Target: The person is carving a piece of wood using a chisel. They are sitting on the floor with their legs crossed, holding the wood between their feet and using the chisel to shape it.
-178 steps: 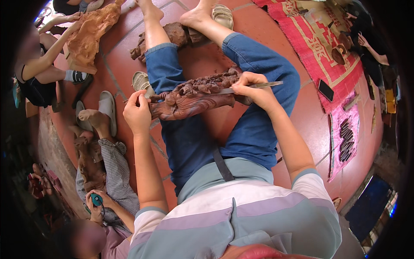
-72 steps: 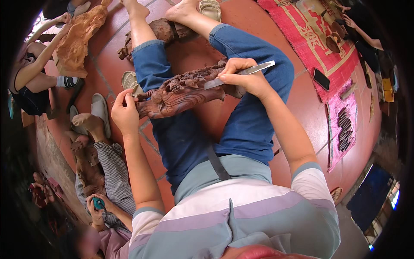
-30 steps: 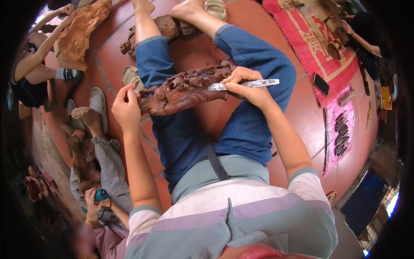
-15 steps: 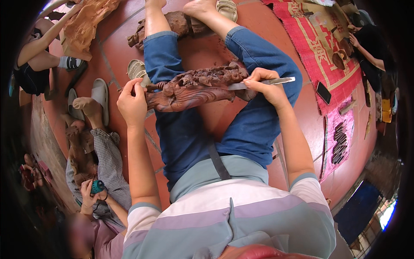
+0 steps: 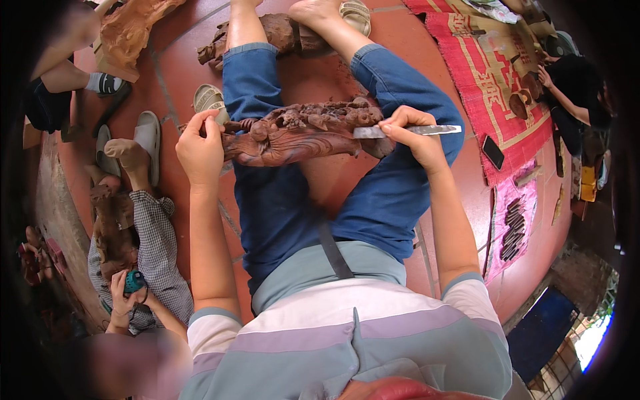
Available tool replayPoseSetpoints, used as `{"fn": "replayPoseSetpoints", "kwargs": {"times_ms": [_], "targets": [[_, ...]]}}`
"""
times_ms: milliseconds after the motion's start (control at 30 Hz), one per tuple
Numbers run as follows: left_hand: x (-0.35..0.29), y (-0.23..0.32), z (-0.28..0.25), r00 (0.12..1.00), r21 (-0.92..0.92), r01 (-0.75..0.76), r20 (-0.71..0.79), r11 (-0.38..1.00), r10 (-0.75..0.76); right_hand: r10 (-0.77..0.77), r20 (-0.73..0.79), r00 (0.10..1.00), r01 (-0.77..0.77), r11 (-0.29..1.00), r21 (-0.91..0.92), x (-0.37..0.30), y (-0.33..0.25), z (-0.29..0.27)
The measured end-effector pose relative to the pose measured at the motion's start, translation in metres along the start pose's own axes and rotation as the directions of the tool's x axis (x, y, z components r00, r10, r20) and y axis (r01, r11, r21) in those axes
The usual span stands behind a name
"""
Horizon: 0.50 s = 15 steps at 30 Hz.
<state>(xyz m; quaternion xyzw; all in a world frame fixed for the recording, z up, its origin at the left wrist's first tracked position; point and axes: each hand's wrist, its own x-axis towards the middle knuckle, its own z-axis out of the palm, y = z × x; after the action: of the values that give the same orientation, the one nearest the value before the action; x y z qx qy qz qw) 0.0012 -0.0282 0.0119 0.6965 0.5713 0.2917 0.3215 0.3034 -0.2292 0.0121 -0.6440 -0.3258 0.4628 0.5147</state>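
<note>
A dark reddish-brown wood carving (image 5: 293, 143), with knotted relief along its top and flowing grooves on its side, lies across my legs. My right hand (image 5: 417, 138) grips a flat metal carving chisel (image 5: 440, 130) near the middle. One end of the chisel reaches the carving's right end; the other, shiny end sticks out past my hand to the right. At the carving's left end is my left hand (image 5: 200, 152), thumb and fingertips pinched together. Whatever sits between those fingertips is too small or hidden to make out.
Beyond my legs, a rough wood piece (image 5: 283, 33) lies on the red tile floor (image 5: 320, 73). On the right are a red mat (image 5: 460, 80), a phone (image 5: 493, 153) and a pink cloth (image 5: 527, 200) with several dark tools. Co-workers sit left and right; one holds a teal object (image 5: 134, 281).
My left hand has shifted slightly left and the right hand's chisel has slid a little rightward at the carving's end. The whole view has tilted slightly.
</note>
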Motion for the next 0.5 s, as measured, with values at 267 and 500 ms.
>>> {"fn": "replayPoseSetpoints", "kwargs": {"times_ms": [267, 500], "targets": [[-0.004, 0.0, 0.001, 1.0, 0.038, 0.005, 0.012, 0.999, -0.005, -0.009, 0.021, 1.0, 0.009, 1.0, 0.014, 0.002, 0.006, 0.011], [-0.003, 0.0, 0.001, 1.0, 0.009, -0.014, 0.009, 1.0, 0.014, -0.057, 0.017, 0.998, 0.057, 0.998, 0.038, 0.005, 0.008, 0.025]]}}
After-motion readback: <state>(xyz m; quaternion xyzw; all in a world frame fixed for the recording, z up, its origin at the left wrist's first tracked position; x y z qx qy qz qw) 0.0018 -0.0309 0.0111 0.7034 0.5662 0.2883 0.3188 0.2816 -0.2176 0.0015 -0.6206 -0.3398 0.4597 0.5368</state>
